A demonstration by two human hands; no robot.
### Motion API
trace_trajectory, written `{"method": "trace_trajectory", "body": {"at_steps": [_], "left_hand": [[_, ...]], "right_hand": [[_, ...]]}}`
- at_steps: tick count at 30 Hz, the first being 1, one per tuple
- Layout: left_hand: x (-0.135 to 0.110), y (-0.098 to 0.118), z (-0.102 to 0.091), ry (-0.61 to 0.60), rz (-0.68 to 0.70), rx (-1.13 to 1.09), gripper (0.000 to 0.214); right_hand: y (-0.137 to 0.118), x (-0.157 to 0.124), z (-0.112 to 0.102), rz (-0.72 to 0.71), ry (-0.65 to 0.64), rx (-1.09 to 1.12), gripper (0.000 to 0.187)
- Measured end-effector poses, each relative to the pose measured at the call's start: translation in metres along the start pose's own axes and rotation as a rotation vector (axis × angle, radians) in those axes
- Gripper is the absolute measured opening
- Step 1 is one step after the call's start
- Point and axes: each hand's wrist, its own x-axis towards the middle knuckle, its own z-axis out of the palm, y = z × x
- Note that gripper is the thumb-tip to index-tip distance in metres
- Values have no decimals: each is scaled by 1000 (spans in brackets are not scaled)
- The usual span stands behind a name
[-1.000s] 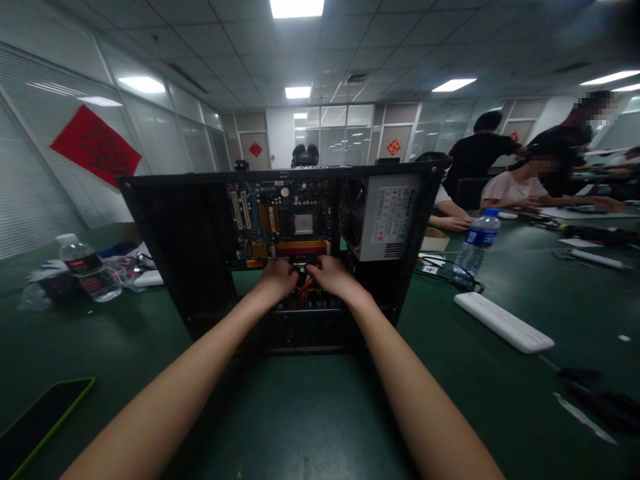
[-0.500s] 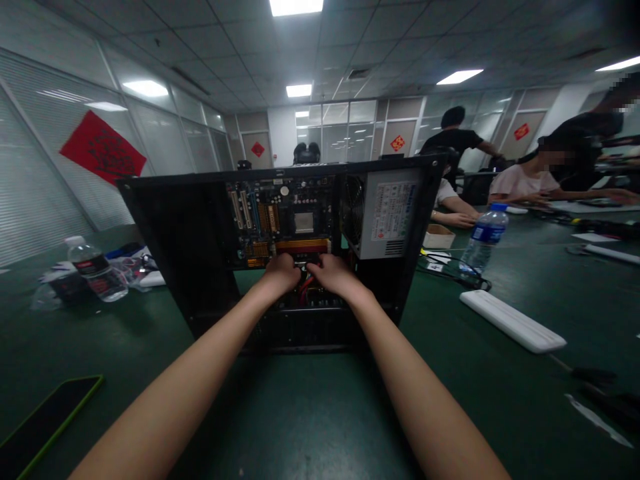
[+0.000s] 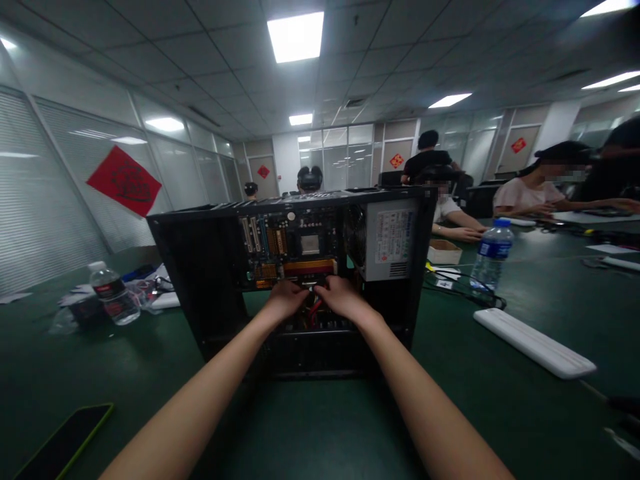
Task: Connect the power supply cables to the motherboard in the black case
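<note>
An open black computer case (image 3: pixel 200 280) stands on the green table (image 3: pixel 310 427), its inside facing me. A motherboard (image 3: pixel 290 243) is mounted at its back, with a grey power supply (image 3: pixel 393 233) to the right. Both my hands reach into the case just under the motherboard's lower edge. My left hand (image 3: pixel 286 298) and my right hand (image 3: pixel 343 298) are side by side, fingers curled and pinched around a small part beside red cables (image 3: pixel 315 308). What the fingers hold is hidden.
A water bottle (image 3: pixel 114 301) and plastic bags lie at the left, a phone (image 3: pixel 65 440) at the near left edge. At the right stand another water bottle (image 3: pixel 491 257), a black cable and a white power strip (image 3: pixel 535 343). Other people sit at the far right.
The view has tilted up and the case sits lower in the picture. Both hands stay at the same spot under the motherboard.
</note>
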Motion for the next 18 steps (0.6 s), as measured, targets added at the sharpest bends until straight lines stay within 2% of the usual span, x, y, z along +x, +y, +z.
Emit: {"method": "trace_trajectory", "body": {"at_steps": [5, 12, 18], "left_hand": [[1, 2, 8, 44, 29, -54, 38], [-9, -1, 6, -15, 116, -138, 30], [-7, -1, 6, 72, 52, -43, 33]], "right_hand": [[1, 1, 2, -11, 34, 8, 27], [-2, -1, -1, 6, 16, 7, 24], [-5, -1, 1, 25, 44, -17, 27]]}}
